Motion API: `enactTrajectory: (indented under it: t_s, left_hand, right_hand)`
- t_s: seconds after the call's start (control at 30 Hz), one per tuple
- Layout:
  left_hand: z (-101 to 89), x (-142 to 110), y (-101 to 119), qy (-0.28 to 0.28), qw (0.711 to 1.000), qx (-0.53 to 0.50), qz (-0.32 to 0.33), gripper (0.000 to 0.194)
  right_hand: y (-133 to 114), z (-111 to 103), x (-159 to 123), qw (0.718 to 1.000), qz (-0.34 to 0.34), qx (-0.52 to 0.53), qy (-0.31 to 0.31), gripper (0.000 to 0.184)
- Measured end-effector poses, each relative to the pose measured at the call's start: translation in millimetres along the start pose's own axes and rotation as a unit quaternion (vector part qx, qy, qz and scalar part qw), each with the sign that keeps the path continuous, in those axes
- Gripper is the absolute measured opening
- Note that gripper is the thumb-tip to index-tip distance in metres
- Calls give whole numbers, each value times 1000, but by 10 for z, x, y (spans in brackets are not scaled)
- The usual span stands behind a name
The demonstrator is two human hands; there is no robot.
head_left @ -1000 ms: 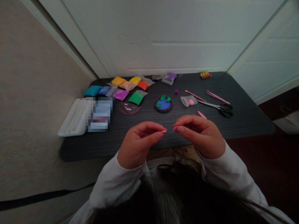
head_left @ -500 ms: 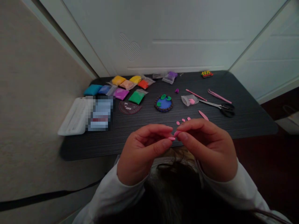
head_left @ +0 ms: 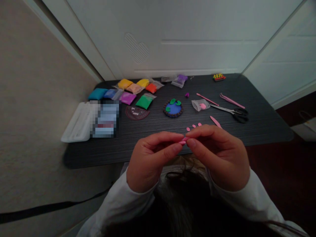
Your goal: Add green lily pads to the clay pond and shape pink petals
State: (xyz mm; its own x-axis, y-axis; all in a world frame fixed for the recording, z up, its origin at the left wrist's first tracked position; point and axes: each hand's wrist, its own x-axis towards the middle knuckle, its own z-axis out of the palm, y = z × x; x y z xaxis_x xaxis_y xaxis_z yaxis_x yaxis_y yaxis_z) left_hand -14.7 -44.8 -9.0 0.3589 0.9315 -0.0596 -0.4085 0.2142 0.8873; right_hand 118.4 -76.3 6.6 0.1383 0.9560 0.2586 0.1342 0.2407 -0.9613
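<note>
My left hand [head_left: 153, 158] pinches a small pink clay piece [head_left: 182, 143] between thumb and forefinger. Against it, my right hand [head_left: 219, 154] pinches another pink clay piece [head_left: 187, 139], and the two pieces meet at the fingertips, partly covered by them. Just beyond my hands lie three flat pink clay ovals [head_left: 194, 126] in a row. Farther off is a round clay pond [head_left: 173, 109] with a blue middle, a brown beaded rim and green leaf shapes. An open clear bag [head_left: 197, 105] with pink clay lies to its right.
Scissors [head_left: 229, 110], pink tweezers [head_left: 232, 100], a pink stick tool [head_left: 207, 99] and a pink clay knife [head_left: 215, 121] lie on the right. Bags of coloured clay, including a green one [head_left: 145, 101], a clear protractor [head_left: 137, 113] and a white case [head_left: 79, 121] occupy the left.
My left fingertips have moved slightly right and up, bringing its pink piece against the one in my right hand. The things on the table stay put.
</note>
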Motion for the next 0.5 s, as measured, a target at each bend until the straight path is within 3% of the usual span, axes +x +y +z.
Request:
enactTrajectory:
  t_s: [0.2,0.37,0.5]
  left_hand:
    - [0,6,-16,-3,1000,1,13,15]
    - [22,11,-1,7,997,-62,-34,13]
    - [48,9,-8,15,993,-102,-58,13]
  right_hand:
    - [3,-17,-2,1000,-1,-5,-11,17]
    - [40,-57,-14,997,31,49,-43,24]
    - [77,-76,-6,997,27,57,-45,18]
